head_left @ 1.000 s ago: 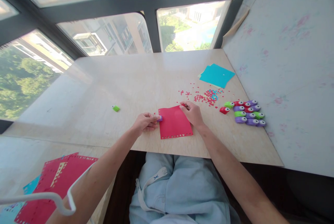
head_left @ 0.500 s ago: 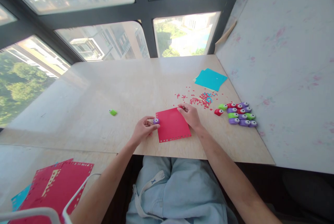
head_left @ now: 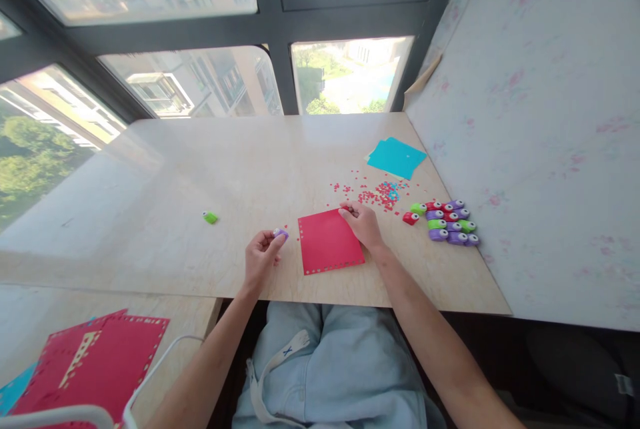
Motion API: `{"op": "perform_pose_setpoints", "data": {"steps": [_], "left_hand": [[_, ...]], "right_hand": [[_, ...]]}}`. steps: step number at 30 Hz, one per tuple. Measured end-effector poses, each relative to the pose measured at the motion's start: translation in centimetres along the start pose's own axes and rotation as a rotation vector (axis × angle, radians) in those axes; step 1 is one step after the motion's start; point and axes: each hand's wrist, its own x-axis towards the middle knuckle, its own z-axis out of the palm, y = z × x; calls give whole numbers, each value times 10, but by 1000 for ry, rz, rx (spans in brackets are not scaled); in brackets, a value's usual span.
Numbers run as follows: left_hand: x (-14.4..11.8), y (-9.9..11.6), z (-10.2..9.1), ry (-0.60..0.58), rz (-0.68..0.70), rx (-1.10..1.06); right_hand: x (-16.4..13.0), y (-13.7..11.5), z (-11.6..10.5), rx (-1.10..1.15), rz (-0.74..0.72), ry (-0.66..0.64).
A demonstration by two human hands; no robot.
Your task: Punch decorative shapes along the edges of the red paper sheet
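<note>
Nearest, at the lower left, a pile of red sheets already bordered with punched holes lies on a side surface. On the table, the left hand pinches a small purple punch between thumb and fingers, lifted just off the left edge of the red sheet and not touching it. The right hand presses down the sheet's far right corner, fingers closed on it. Holes run along the sheet's near edge and part of its left edge; the far and right edges look unpunched, so I judge the border about half done. Right of the sheet sits a cluster of spare punches; a green punch lies alone to the left. Farther off, punched confetti is scattered, then the blue sheets.
</note>
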Motion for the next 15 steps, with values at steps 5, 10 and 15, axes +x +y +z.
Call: {"op": "perform_pose_setpoints", "data": {"steps": [5,10,15], "left_hand": [[-2,0,6,142,-4,-289],[-19,17,35,60,-6,-358],[-40,45,90,-199,57,-180]], "right_hand": [[0,2,3,-22,-6,5],[-1,4,5,-22,-23,22],[-1,-2,8,-36,-22,7]]}}
